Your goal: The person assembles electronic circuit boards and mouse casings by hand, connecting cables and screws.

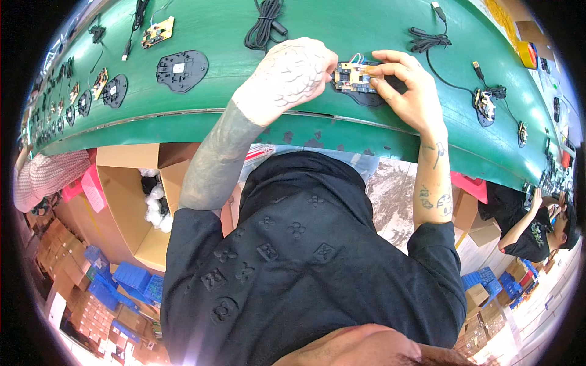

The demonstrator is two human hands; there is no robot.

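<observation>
In front of me on the green bench, a yellow circuit board [354, 79] with black components and coloured wires sits over a black plastic mouse base [367, 99]. My left hand [293, 76], in a white glove with bare fingertips, is curled closed with its fingertips at the board's left edge. Thumb and fingers of my right hand [406, 85] pinch the board's right side. A coiled black cable [264, 27] lies just behind my left hand; whether it joins this board is hidden.
Along the green bench [244, 91], another mouse base [182, 70] and a loose board [158, 33] lie leftward. A cabled assembly [484, 107] lies to the right. Below the bench's front edge stands an open cardboard box [128, 201]. Co-workers [528, 222] sit at both far sides.
</observation>
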